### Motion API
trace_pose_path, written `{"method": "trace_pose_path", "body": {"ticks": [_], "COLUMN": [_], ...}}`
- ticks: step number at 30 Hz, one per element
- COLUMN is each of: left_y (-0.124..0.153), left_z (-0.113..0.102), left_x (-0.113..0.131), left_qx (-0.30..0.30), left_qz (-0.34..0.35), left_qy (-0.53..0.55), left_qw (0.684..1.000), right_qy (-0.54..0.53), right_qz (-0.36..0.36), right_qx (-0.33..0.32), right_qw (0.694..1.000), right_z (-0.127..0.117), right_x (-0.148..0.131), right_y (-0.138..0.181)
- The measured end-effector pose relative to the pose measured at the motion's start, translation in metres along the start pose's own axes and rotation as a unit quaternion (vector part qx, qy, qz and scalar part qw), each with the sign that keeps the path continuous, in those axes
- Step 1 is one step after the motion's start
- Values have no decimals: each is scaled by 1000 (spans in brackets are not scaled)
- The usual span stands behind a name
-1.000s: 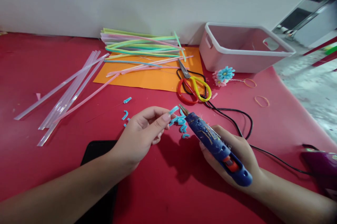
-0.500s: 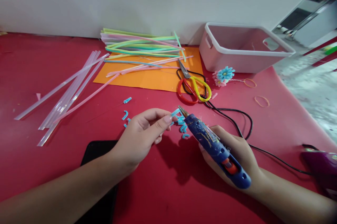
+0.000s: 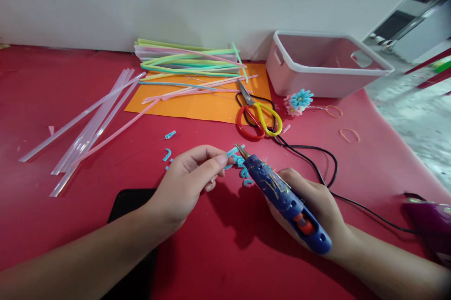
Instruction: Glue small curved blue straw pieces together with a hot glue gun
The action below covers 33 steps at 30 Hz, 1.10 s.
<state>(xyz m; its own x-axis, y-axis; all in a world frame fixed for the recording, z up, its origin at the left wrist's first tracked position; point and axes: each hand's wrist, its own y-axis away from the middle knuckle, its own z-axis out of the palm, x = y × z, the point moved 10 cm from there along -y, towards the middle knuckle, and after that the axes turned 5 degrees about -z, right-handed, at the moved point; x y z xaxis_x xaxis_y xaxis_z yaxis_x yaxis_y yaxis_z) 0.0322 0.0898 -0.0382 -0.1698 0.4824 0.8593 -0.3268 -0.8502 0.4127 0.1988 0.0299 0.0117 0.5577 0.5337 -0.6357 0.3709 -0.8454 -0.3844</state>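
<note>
Pinched between the thumb and fingers of my left hand [image 3: 192,180] is a short blue pipe cleaner piece [image 3: 232,151]. My right hand [image 3: 313,201] is wrapped round a blue hot glue gun [image 3: 283,199], whose metal tip points up and left at the piece; whether the two touch I cannot tell. Several curled blue pipe cleaner bits [image 3: 244,173] lie on the red table just behind the tip. More blue bits, such as a bent one [image 3: 167,154], rest left of my left hand, near a thin wire with a blue tip [image 3: 170,135].
Scissors [image 3: 260,119] lie partly on an orange sheet [image 3: 211,108] beside bundled pipe cleaners [image 3: 186,58]. Glue sticks [image 3: 95,126] are at left. A pink bin [image 3: 324,74], a pipe cleaner flower [image 3: 301,98] and a black cord [image 3: 369,225] are at right. A dark flat object [image 3: 134,272] sits under my left forearm.
The glue gun has shifted slightly left, with its tip now closer over the blue piece. My left hand has moved very slightly left and still pinches the piece.
</note>
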Motion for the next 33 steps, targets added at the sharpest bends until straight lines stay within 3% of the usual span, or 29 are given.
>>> {"method": "trace_pose_path", "body": {"ticks": [33], "left_y": [1], "left_z": [3], "left_x": [0], "left_qx": [-2], "left_qz": [-21], "left_qy": [33], "left_qw": [999], "right_qy": [15], "right_qz": [-23], "right_qx": [3], "right_qw": [1000], "right_z": [-3], "right_x": [-9], "right_y": [-7]}}
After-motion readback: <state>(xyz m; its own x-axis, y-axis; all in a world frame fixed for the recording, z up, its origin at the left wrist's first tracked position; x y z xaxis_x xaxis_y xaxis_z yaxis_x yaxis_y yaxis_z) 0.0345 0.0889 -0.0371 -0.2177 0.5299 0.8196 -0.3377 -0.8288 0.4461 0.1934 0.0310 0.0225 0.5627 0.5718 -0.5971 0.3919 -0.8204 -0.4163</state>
